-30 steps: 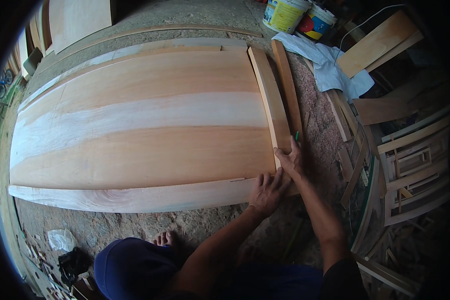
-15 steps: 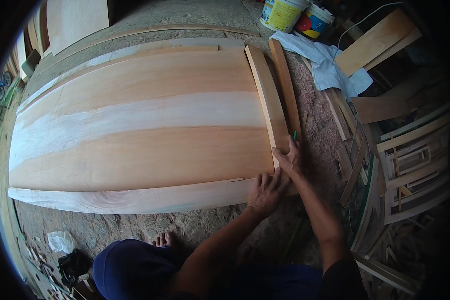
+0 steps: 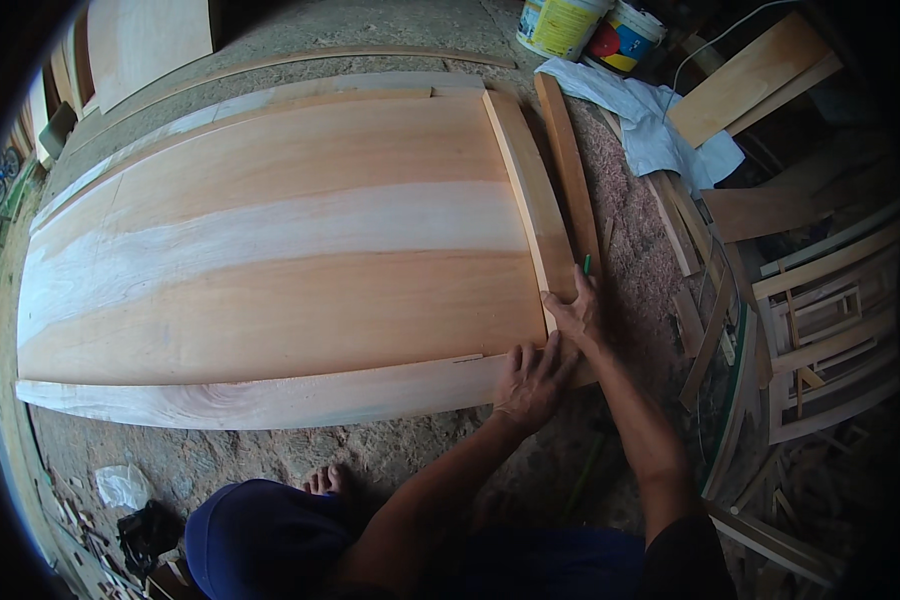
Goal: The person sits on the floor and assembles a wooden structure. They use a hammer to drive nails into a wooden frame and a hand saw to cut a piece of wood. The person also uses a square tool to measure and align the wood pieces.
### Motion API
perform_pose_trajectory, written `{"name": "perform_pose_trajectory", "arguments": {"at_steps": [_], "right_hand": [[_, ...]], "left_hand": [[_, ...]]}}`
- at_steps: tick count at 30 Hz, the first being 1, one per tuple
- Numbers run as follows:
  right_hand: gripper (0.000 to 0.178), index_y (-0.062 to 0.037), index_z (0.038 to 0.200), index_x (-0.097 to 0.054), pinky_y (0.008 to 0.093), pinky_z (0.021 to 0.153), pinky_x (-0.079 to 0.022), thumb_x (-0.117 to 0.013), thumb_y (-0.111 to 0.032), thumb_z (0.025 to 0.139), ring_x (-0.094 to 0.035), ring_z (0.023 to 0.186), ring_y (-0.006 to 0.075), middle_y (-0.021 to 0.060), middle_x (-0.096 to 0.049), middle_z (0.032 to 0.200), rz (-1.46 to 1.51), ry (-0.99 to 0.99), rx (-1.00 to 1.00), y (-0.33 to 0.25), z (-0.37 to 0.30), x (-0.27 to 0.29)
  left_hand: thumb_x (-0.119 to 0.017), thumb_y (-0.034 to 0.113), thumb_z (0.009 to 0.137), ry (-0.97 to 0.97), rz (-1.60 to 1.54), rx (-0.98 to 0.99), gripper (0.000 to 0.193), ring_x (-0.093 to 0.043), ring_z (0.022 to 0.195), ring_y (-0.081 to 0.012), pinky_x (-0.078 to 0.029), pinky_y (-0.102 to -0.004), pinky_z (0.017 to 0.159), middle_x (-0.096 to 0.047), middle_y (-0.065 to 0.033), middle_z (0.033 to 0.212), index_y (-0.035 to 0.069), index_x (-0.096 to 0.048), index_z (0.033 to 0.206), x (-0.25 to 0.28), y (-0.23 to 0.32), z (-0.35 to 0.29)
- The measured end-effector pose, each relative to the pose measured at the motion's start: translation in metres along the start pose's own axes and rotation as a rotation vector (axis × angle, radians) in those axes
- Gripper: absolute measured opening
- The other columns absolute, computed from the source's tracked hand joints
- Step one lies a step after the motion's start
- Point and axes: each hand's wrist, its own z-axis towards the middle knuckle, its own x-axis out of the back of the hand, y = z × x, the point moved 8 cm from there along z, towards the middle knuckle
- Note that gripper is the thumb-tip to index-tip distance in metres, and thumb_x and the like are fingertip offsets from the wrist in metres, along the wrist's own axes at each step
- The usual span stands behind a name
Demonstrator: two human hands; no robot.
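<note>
A long, broad wooden panel (image 3: pixel 300 300) with a pale streak along its middle lies on the ground before me. Across its right end stands a light wooden board (image 3: pixel 531 200). My right hand (image 3: pixel 580 312) grips that board's near end, thumb on its inner edge. A thin green stick, perhaps a pencil (image 3: pixel 587 264), pokes up by its fingers. Along the panel's near side runs a pale curved side plank (image 3: pixel 260 398). My left hand (image 3: pixel 532 388) lies over this plank near the right corner, fingers spread and stretched toward the joint. Its thumb is hard to make out.
Beyond the crosswise board lies a brown plank (image 3: pixel 567 150). Two paint buckets (image 3: pixel 560 25) and a white sheet (image 3: pixel 635 110) sit at the back right. Wooden frames (image 3: pixel 825 345) and scrap wood are at right. A bare foot (image 3: pixel 323 480) stands near the side plank.
The whole view has shifted very slightly. Both hands keep their places at the corner, with the right hand still on the crosswise board.
</note>
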Motion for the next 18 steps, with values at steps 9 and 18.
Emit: {"name": "perform_pose_trajectory", "arguments": {"at_steps": [9,18], "right_hand": [[0.099,0.0114,0.146,-0.040,0.0483,0.103,-0.046,-0.079,-0.046,0.075,-0.053,0.123,0.0465,0.0339,-0.050,0.133,-0.057,0.008,0.053,0.000,0.004,0.001],[0.100,0.0140,0.145,-0.040,0.0478,0.106,-0.045,-0.079,-0.046,0.075,-0.051,0.126,0.0473,0.0359,-0.048,0.135,-0.021,-0.023,0.038,-0.002,0.002,-0.002]], "left_hand": [[-0.065,0.038,0.087,-0.042,0.052,0.122,0.080,-0.051,0.111,-0.0294,-0.037,-0.0426,0.098,-0.054,-0.0135,0.122,0.001,-0.037,0.153,-0.001,-0.005,0.009],[-0.066,0.036,0.086,0.015,0.045,0.106,0.080,-0.052,0.110,-0.0284,-0.038,-0.0426,0.096,-0.055,-0.0132,0.119,0.000,-0.037,0.152,0.000,-0.005,0.006]]}}
